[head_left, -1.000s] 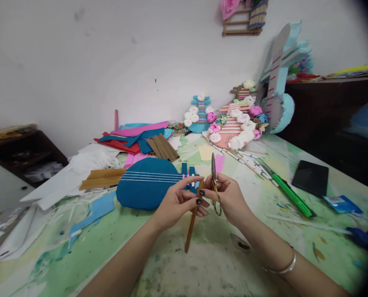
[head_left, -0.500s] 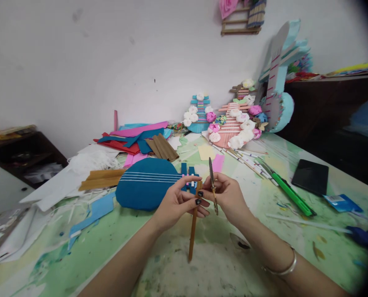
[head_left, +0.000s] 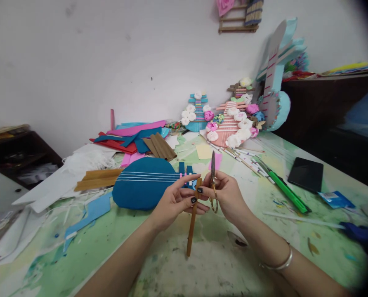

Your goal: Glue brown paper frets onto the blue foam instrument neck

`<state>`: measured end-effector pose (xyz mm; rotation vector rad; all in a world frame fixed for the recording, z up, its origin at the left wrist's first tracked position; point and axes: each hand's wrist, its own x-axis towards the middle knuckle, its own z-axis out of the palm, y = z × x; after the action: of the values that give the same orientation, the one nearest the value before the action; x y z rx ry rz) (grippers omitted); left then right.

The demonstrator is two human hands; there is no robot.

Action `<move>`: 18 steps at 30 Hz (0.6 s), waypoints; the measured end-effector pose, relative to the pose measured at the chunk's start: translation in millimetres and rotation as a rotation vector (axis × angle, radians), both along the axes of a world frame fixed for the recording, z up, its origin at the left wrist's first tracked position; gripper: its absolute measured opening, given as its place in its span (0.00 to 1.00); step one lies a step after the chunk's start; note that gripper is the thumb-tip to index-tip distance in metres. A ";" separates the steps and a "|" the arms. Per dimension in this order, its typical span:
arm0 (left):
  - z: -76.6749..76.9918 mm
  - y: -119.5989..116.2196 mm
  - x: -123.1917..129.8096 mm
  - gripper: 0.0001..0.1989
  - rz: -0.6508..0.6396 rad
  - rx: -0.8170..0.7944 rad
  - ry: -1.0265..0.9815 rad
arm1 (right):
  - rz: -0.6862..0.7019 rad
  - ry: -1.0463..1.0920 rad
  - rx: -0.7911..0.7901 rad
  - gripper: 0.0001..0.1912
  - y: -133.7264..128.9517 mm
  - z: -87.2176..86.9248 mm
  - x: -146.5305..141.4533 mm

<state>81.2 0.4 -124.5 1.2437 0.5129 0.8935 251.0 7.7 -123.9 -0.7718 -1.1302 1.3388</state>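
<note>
A narrow brown folded paper strip (head_left: pixel 191 234) hangs at a slight tilt between my hands. My left hand (head_left: pixel 171 203) has its thumb and fingers closed on the strip, its index finger stretched toward the top end. With thumb and fingertips my right hand (head_left: pixel 230 197) pinches the upper part of the same strip. It also carries a pair of scissors (head_left: pixel 213 165), blades pointing up and gold handles against the fingers. Just behind the left hand lies a dark blue lute-shaped piece (head_left: pixel 143 196) with white strings, its neck partly hidden by the fingers.
A green box cutter (head_left: pixel 289 192), a black tablet-like slab (head_left: pixel 305 174) and a blue packet (head_left: pixel 337 199) lie at the right. Brown crepe paper (head_left: pixel 99 180) and blue scraps (head_left: pixel 93 212) lie left. Flower-decorated instrument models (head_left: pixel 230 128) stand against the wall.
The scissors have turned slightly in my right hand, so their handle loops show more. Both hands keep hold of the strip. The whole view has shifted a little.
</note>
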 end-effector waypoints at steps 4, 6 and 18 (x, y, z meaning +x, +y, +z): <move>-1.2 -1.1 0.6 0.25 0.020 -0.011 0.004 | 0.015 -0.005 0.004 0.18 0.6 -1.6 -0.2; -0.7 -1.6 1.5 0.25 0.023 -0.021 -0.003 | 0.029 -0.009 -0.002 0.18 0.8 -1.9 -0.3; 10.4 7.5 -13.5 0.31 0.209 -0.108 -0.107 | 0.238 -0.291 -0.021 0.22 5.1 13.7 22.8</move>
<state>67.6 7.9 -114.0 1.0511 0.6054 1.0878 273.8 12.9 -110.1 -0.8890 -1.4766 1.4685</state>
